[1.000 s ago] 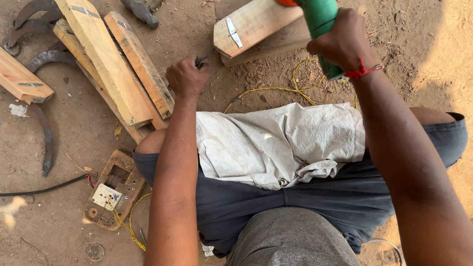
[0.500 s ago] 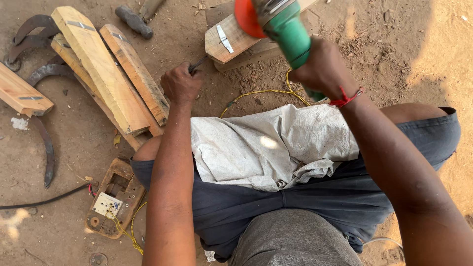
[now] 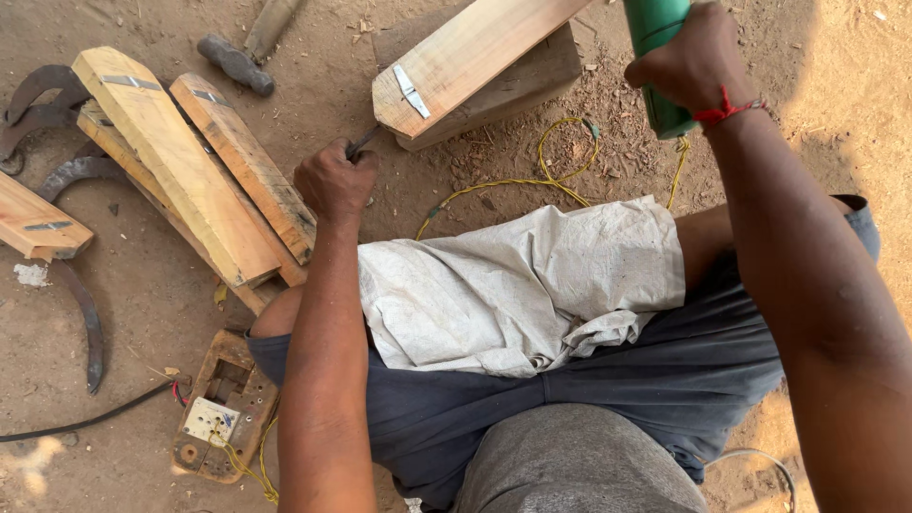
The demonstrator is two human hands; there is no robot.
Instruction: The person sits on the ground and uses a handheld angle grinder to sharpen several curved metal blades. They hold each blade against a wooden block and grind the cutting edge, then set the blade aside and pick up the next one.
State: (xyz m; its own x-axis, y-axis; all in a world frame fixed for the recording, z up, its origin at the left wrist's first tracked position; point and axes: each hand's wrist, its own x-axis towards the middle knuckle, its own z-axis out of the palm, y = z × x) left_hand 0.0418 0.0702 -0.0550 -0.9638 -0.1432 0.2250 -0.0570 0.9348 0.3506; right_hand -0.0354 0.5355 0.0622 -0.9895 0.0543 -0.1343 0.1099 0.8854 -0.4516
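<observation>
On the dirt ground before the seated person, a wooden block (image 3: 475, 71) with a small metal strip on its top face lies tilted, resting on a darker piece of wood. The left hand (image 3: 334, 180) is clenched around a thin dark tool (image 3: 362, 142), whose tip points toward the near corner of the block; whether it touches cannot be told. The right hand (image 3: 692, 65) grasps the green body of a grinder (image 3: 658, 57), held upright at the top edge of view, just right of the block; its head is out of frame. A yellow cord (image 3: 532, 180) loops over the ground between block and lap. A pale cloth (image 3: 522, 285) covers the lap. To the left lie stacked wooden planks (image 3: 180, 161), curved metal pieces (image 3: 81, 313) and a hammer (image 3: 236, 63). A worn socket box (image 3: 220, 408) sits near the left knee.
</observation>
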